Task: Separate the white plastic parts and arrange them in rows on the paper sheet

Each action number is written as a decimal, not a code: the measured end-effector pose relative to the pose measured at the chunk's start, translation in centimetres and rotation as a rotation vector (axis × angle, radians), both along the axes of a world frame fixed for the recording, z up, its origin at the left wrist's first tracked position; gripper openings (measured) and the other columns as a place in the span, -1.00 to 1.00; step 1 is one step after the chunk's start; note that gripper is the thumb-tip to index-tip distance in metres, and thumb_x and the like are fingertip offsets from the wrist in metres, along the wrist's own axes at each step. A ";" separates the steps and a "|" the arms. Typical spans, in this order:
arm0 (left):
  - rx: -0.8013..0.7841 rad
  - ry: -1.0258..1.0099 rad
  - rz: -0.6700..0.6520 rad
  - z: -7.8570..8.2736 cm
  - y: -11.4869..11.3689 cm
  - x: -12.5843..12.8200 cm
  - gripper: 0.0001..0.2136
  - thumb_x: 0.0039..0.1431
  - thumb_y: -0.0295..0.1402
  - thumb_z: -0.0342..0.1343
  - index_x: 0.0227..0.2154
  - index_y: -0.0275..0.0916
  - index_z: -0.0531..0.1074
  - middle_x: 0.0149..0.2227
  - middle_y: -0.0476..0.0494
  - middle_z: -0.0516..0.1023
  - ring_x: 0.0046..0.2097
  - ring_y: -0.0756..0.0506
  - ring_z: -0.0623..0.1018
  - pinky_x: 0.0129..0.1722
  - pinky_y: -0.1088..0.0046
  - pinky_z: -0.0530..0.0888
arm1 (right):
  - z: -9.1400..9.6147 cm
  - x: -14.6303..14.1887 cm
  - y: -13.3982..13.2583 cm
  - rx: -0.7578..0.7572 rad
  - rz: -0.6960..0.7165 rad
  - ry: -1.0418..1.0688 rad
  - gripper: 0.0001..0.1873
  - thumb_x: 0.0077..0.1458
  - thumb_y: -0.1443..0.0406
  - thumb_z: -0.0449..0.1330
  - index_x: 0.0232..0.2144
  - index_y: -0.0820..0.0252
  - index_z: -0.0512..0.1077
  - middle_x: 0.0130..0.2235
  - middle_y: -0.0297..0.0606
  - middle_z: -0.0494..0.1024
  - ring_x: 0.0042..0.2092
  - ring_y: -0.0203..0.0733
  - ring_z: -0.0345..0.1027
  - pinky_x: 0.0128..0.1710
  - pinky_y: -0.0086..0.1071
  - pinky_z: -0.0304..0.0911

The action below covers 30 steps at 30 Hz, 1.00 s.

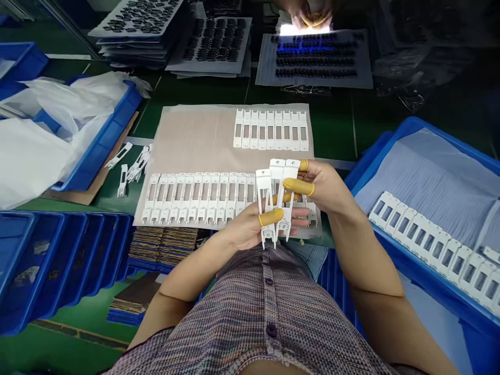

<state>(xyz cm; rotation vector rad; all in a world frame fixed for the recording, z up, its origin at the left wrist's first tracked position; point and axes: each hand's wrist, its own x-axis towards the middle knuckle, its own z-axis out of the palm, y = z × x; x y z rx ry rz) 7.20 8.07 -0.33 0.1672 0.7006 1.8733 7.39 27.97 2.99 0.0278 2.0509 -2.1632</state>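
My left hand [250,224], with yellow finger cots, pinches a slim white plastic frame [264,179] that has a long slot. Just beside it, my right hand [322,182], also in yellow finger cots, grips white plastic frames [291,169] that look like two side by side; overlap hides the exact number. Both hands are above the front edge of a pinkish-tan sheet [195,135]. On that sheet lies a long front row of similar white frames [207,195], its right end partly hidden by my hands. A shorter row of white frames [271,130] is at the back right.
Several loose white parts [136,164] lie left of the sheet, near a blue bin [105,133] with white wrapping. At right, a blue tray [414,125] holds lined-up white frames. Across the table, another person's hands [310,15] work under a light beside sheets of black parts [316,73].
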 end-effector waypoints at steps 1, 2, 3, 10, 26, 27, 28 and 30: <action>-0.002 -0.002 0.005 -0.1 -0.1 0.0 -0.48 0.21 -0.22 0.40 0.17 -0.29 0.47 0.08 -0.43 0.64 0.09 -0.29 0.66 0.09 0.16 0.58 | -0.2 0.0 -0.2 -0.009 -0.011 0.002 -0.69 -0.02 0.13 0.51 -0.27 0.15 0.60 -0.28 -0.27 0.66 -0.35 -0.17 0.57 -0.37 -0.33 0.51; -0.007 -0.004 0.012 -0.2 -0.3 0.1 -0.50 0.21 -0.22 0.40 0.16 -0.29 0.49 0.08 -0.43 0.64 0.09 -0.28 0.66 0.09 0.17 0.58 | -0.3 -0.1 -0.4 -0.012 -0.018 0.004 -0.69 -0.03 0.15 0.52 -0.27 0.15 0.60 -0.27 -0.27 0.67 -0.34 -0.17 0.58 -0.36 -0.33 0.52; -0.011 -0.006 0.018 -0.3 -0.4 0.1 -0.51 0.22 -0.22 0.39 0.15 -0.29 0.50 0.09 -0.43 0.64 0.10 -0.28 0.65 0.10 0.17 0.58 | -0.4 -0.1 -0.5 -0.011 -0.020 0.006 -0.69 -0.03 0.16 0.53 -0.26 0.15 0.61 -0.28 -0.27 0.67 -0.33 -0.17 0.58 -0.35 -0.32 0.53; -0.020 0.013 0.042 -0.3 -1.0 0.0 -0.53 0.23 -0.24 0.37 0.16 -0.27 0.49 0.09 -0.41 0.63 0.11 -0.31 0.64 0.10 0.12 0.58 | 0.1 -0.5 -1.4 -0.005 -0.059 -0.022 -0.66 -0.14 0.16 0.56 -0.33 0.17 0.61 -0.34 -0.30 0.64 -0.37 -0.21 0.55 -0.36 -0.33 0.52; -0.273 0.376 0.412 -0.5 -2.2 -1.5 -0.61 0.12 0.01 0.39 -0.14 -0.17 0.61 -0.33 -0.08 0.59 -0.51 0.05 0.41 -0.56 0.50 0.40 | 0.2 -1.0 -2.1 0.086 -0.214 0.026 -0.65 -0.11 0.16 0.47 -0.60 0.19 0.40 -0.56 -0.39 0.44 -0.52 -0.36 0.26 -0.54 -0.46 0.18; -0.315 0.439 0.411 -0.5 -2.2 -1.5 -0.63 0.09 0.01 0.40 -0.22 -0.18 0.61 -0.41 -0.03 0.54 -0.57 0.08 0.30 -0.62 0.51 0.30 | 0.3 -1.1 -2.4 0.080 -0.202 0.025 -0.63 -0.11 0.13 0.47 -0.60 0.19 0.40 -0.55 -0.38 0.44 -0.52 -0.35 0.26 -0.53 -0.46 0.19; -0.356 0.495 0.416 -0.5 -2.0 -1.6 -0.65 0.06 -0.01 0.42 -0.31 -0.19 0.60 -0.47 0.00 0.49 -0.60 0.09 0.24 -0.64 0.50 0.25 | 0.4 -1.1 -2.8 0.078 -0.188 0.023 -0.62 -0.11 0.11 0.48 -0.59 0.19 0.40 -0.55 -0.37 0.45 -0.52 -0.35 0.26 -0.53 -0.45 0.19; -0.415 0.583 0.456 -0.4 -1.8 -1.6 -0.69 0.02 -0.08 0.43 -0.47 -0.20 0.53 -0.53 0.03 0.44 -0.58 0.08 0.26 -0.58 0.49 0.28 | 0.7 -1.1 -3.6 0.084 -0.172 0.021 -0.58 -0.13 0.08 0.50 -0.58 0.19 0.40 -0.56 -0.37 0.44 -0.52 -0.35 0.25 -0.54 -0.45 0.17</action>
